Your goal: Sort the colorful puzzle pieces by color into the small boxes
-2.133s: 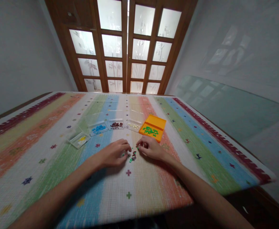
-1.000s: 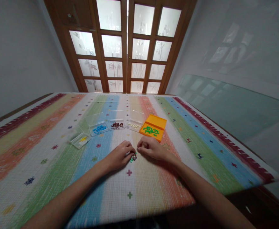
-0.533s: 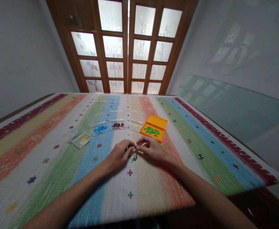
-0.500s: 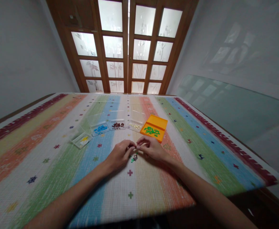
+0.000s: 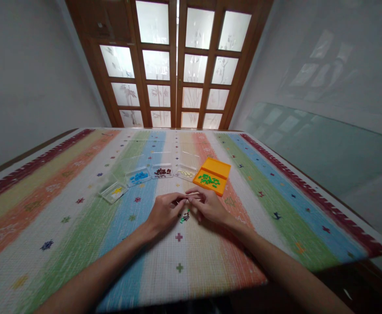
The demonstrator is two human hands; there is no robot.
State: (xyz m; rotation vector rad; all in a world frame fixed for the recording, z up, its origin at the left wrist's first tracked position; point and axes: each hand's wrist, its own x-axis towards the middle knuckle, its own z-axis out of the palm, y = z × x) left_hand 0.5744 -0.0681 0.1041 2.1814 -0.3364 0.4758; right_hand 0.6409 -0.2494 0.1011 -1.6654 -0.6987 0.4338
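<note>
My left hand (image 5: pixel 165 211) and my right hand (image 5: pixel 207 205) meet at their fingertips just above a small pile of green and dark tiny pieces (image 5: pixel 185 216) on the striped tablecloth (image 5: pixel 63 244). Both hands are pinched, fingers together; what sits between the fingertips is too small to name. Behind them lies an orange tray (image 5: pixel 222 168) holding green pieces. To its left stands a row of clear boxes: one with pale pieces (image 5: pixel 185 173), one with dark red pieces (image 5: pixel 161 171), one with blue pieces (image 5: pixel 138 176) and one with yellow pieces (image 5: pixel 114 192).
The table's near edge runs just below my forearms, and its right edge drops off beside a glass pane (image 5: pixel 315 148) leaning on the wall. A wooden door with frosted panes (image 5: pixel 178 65) stands beyond the far edge.
Both hands have lifted slightly off the cloth and drawn together until their fingertips touch above the pile. The boxes and tray have not moved.
</note>
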